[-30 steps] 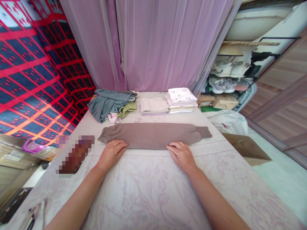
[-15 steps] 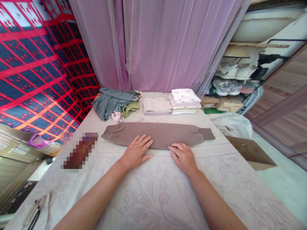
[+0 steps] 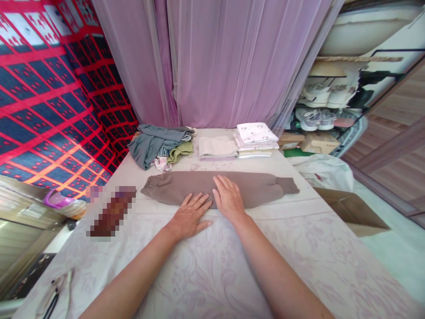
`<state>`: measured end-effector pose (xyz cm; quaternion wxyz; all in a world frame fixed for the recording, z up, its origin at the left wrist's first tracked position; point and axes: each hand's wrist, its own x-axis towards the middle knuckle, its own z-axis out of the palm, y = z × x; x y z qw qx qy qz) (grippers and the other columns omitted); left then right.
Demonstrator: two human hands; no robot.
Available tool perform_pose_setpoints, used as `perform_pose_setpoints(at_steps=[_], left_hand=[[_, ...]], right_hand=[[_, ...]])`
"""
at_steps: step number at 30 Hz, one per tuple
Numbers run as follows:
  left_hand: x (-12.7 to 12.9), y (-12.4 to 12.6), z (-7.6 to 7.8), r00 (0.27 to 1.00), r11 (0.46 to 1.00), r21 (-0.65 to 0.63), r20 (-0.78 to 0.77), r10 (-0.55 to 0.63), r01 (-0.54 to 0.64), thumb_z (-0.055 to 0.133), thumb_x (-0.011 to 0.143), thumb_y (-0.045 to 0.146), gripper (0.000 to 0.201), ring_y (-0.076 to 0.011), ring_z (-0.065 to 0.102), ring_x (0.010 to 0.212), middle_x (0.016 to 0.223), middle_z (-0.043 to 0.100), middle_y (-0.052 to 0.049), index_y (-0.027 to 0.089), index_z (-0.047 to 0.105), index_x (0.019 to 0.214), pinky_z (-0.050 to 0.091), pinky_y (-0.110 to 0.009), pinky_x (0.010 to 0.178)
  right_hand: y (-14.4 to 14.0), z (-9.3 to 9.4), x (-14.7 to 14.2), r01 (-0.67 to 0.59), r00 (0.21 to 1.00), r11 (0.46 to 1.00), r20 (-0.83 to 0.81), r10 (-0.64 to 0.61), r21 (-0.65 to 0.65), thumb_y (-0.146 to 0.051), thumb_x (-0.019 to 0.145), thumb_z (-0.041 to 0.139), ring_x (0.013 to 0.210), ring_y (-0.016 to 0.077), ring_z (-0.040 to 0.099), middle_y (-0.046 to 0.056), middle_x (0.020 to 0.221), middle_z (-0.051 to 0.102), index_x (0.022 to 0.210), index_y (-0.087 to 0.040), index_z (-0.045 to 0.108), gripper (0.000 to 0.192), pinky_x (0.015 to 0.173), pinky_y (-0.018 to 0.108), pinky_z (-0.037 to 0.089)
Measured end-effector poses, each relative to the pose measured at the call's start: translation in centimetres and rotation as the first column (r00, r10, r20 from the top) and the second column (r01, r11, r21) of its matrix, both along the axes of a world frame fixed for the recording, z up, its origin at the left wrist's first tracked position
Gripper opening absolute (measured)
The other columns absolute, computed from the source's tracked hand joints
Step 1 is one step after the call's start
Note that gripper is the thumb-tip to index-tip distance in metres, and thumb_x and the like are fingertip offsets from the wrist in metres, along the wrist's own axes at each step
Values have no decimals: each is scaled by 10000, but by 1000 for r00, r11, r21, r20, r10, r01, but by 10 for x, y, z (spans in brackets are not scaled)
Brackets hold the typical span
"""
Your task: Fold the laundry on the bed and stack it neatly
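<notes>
Right hand [image 3: 229,197] slid leftward onto brown trousers [image 3: 259,188] | left hand [image 3: 189,217] unmoved | fingers spread flat

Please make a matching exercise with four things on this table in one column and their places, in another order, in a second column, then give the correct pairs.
Things:
1. brown trousers
2. grey-green clothes heap
3. white printed stack
4. beige folded cloth

Places:
A. far right end of the table
B. between the heap and the printed stack
C. under both flat hands, across the table's middle
D. far left end of the table

Pairs: 1-C, 2-D, 3-A, 4-B. The left hand and right hand press on the trousers side by side.
</notes>
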<state>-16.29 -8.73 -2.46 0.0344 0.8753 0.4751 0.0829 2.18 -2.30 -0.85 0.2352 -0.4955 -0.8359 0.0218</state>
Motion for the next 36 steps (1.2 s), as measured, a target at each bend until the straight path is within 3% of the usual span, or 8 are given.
perform_pose_setpoints(at_steps=[5, 13, 19, 22, 25, 28, 30, 36], left_hand=[[-9, 0, -1, 1000, 1000, 8, 5, 10, -10, 361, 925, 558, 621, -259, 285, 1401, 1505, 371, -80, 244, 332, 1459, 168, -499, 1143], [-61, -8, -9, 982, 972, 145, -22, 188, -183, 386, 914, 563, 639, -301, 327, 1376, 1495, 380, -115, 234, 340, 1459, 235, -521, 1112], [-69, -1, -12, 978, 969, 144, -19, 207, -202, 389, 902, 570, 628, -321, 361, 1355, 1474, 413, -116, 246, 379, 1441, 289, -534, 1083], [-57, 3, -2, 969, 967, 101, -44, 241, -236, 412, 906, 531, 584, -343, 408, 1320, 1440, 455, -136, 227, 440, 1404, 311, -573, 1056], [-26, 7, 8, 979, 972, 120, 2, 202, -201, 471, 907, 425, 527, -315, 424, 1312, 1427, 473, -130, 232, 446, 1396, 287, -555, 1085], [14, 11, 11, 997, 993, 110, 59, 43, -49, 455, 930, 342, 435, -252, 422, 1320, 1414, 499, -64, 303, 476, 1363, 252, -509, 1122], [37, 15, 9, 997, 997, 76, 72, -16, 11, 444, 938, 326, 412, -241, 427, 1319, 1407, 511, -41, 320, 489, 1347, 246, -508, 1125], [64, 29, -1, 998, 999, 33, 66, 10, -12, 451, 938, 312, 397, -257, 450, 1304, 1374, 546, -40, 304, 515, 1329, 269, -536, 1108]], right_hand=[[5, -19, -13, 46, 989, 985, 146, -21, -169, -404, 956, 325, 1364, 285, 320, 122, 1480, 395, 1406, -224, 434, 496, 1086, 566, 207], [7, -17, 45, 103, 963, 969, 267, -40, -226, -435, 963, 308, 1386, 269, 297, 90, 1506, 354, 1409, -242, 431, 501, 1097, 580, 183], [9, -20, 76, 173, 959, 973, 251, -132, -151, -397, 954, 345, 1370, 262, 329, 87, 1482, 398, 1381, -256, 469, 467, 1096, 553, 219], [11, -24, 77, 158, 977, 977, 163, -134, -145, -393, 944, 369, 1360, 273, 348, 90, 1461, 428, 1342, -251, 517, 448, 1094, 575, 216], [16, -29, 83, 97, 989, 985, -99, -112, -143, -364, 953, 320, 1285, 237, 458, 80, 1355, 554, 1251, -239, 600, 428, 1095, 532, 276], [20, -31, 98, 116, 878, 987, -454, -152, -107, -369, 954, 283, 1114, 204, 598, 96, 1166, 676, 1148, -207, 664, 457, 1000, 412, 441], [20, -30, 111, 163, 807, 983, -562, -180, -80, -388, 940, 327, 1036, 211, 636, 101, 1083, 706, 1078, -202, 692, 433, 932, 381, 493], [5, -25, 139, 6, 932, 1000, -362, 5, 29, -264, 842, 506, 1106, 227, 597, 53, 1068, 714, 980, -248, 720, 255, 982, 432, 444]])
